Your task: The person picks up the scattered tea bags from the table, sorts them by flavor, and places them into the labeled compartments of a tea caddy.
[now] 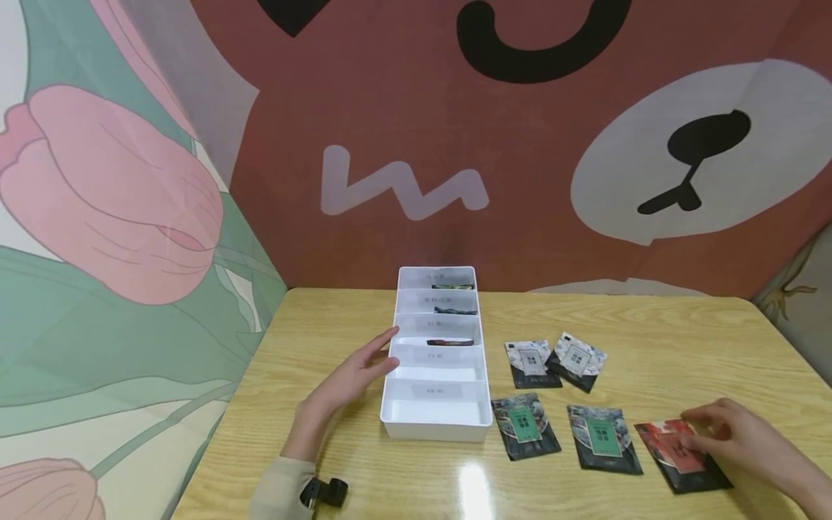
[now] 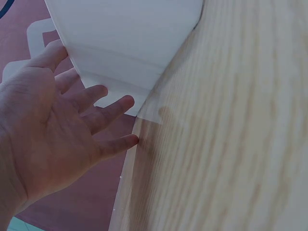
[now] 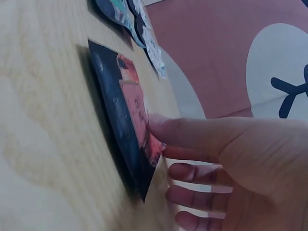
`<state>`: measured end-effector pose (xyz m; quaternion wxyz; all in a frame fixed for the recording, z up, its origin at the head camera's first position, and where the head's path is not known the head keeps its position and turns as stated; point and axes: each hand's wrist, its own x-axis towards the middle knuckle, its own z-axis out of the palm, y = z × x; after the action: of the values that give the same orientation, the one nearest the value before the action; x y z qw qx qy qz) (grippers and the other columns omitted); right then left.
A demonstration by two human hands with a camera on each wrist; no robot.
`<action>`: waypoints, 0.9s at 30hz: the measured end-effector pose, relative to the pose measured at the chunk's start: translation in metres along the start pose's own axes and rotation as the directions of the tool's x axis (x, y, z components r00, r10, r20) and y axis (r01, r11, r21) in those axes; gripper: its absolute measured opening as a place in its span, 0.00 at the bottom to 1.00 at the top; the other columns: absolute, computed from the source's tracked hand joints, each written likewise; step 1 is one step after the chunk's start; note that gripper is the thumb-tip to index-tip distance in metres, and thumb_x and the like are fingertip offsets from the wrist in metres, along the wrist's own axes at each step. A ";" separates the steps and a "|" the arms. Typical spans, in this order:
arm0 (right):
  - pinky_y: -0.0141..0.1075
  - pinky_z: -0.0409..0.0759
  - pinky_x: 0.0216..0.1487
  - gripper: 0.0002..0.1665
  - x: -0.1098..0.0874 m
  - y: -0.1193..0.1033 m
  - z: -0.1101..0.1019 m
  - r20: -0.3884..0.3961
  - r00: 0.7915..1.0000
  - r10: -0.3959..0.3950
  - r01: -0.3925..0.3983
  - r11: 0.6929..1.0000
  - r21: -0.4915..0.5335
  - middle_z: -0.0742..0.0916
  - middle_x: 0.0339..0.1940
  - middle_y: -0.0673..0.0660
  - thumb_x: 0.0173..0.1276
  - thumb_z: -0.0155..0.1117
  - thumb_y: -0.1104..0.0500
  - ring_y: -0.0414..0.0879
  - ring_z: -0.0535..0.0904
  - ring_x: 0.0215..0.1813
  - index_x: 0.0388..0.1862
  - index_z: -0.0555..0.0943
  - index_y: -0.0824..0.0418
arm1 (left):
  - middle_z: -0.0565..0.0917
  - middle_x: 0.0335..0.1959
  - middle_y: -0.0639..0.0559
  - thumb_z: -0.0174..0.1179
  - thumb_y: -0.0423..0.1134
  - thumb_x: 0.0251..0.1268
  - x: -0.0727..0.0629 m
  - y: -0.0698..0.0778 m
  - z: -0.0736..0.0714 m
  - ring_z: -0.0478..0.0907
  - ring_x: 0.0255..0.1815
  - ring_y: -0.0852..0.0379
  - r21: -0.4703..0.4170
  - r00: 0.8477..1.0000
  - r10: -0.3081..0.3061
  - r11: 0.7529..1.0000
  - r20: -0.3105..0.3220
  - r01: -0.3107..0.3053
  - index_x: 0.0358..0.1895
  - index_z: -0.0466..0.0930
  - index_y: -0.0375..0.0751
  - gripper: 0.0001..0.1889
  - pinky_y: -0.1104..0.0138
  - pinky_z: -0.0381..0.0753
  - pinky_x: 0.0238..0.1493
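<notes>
A long white divided box (image 1: 435,433) stands on the table, with Chinese labels inside its compartments. My left hand (image 1: 354,372) rests against the box's left side, thumb and fingertips at the rim and wall, fingers spread. At the right, my right hand (image 1: 747,437) pinches the upper right edge of a red-and-black tea packet (image 1: 676,455). In the right wrist view the thumb lies on the face of that packet (image 3: 132,110), and the index finger is partly hidden behind its edge. The packet's face tilts over the wood there.
Two green-labelled tea packets (image 1: 604,442) lie between the box and the red one. Behind them, two white-and-black packets (image 1: 533,365) overlap slightly. The three rear compartments each hold a packet (image 1: 451,342). A printed cloth (image 1: 390,245) hangs behind the table (image 1: 351,462).
</notes>
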<state>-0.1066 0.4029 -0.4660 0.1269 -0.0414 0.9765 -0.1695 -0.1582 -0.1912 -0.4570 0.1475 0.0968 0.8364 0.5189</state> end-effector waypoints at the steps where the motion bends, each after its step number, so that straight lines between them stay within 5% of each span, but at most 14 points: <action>1: 0.40 0.76 0.34 0.27 0.000 0.002 0.001 -0.002 1.000 0.000 0.000 1.000 0.002 0.81 0.39 0.57 0.60 0.74 0.47 0.45 0.75 0.37 0.46 0.84 0.69 | 0.61 0.77 0.59 0.56 0.64 0.68 0.000 0.000 0.000 0.70 0.71 0.50 0.000 1.000 -0.001 1.000 -0.002 0.001 0.75 0.55 0.76 0.34 0.45 0.67 0.71; 11: 0.33 0.76 0.30 0.07 0.002 0.004 0.005 -0.028 1.000 0.010 -0.009 0.999 0.046 0.85 0.32 0.51 0.60 0.73 0.61 0.39 0.78 0.31 0.33 0.81 0.61 | 0.61 0.78 0.57 0.56 0.62 0.70 -0.001 0.002 -0.001 0.69 0.72 0.49 -0.013 1.000 0.013 1.000 0.010 -0.013 0.76 0.55 0.73 0.34 0.45 0.66 0.72; 20: 0.31 0.72 0.27 0.08 -0.003 -0.001 -0.003 -0.130 0.991 -0.034 0.031 0.999 -0.030 0.85 0.28 0.47 0.61 0.73 0.58 0.29 0.73 0.26 0.30 0.80 0.53 | 0.61 0.78 0.57 0.56 0.61 0.70 0.000 0.000 -0.001 0.69 0.72 0.49 -0.010 1.000 0.012 1.000 0.009 -0.012 0.76 0.56 0.73 0.33 0.45 0.66 0.72; 27: 0.30 0.74 0.26 0.04 -0.004 -0.003 -0.010 -0.131 0.989 -0.062 0.060 0.998 -0.018 0.86 0.30 0.48 0.63 0.70 0.61 0.31 0.76 0.26 0.33 0.83 0.53 | 0.62 0.77 0.57 0.56 0.60 0.70 -0.001 0.001 -0.001 0.70 0.71 0.49 -0.011 1.000 0.017 1.000 0.009 -0.017 0.76 0.55 0.73 0.33 0.46 0.67 0.72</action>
<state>-0.1055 0.4038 -0.4545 0.0567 -0.0609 0.9821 -0.1689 -0.1575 -0.1916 -0.4556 0.1476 0.1053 0.8322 0.5241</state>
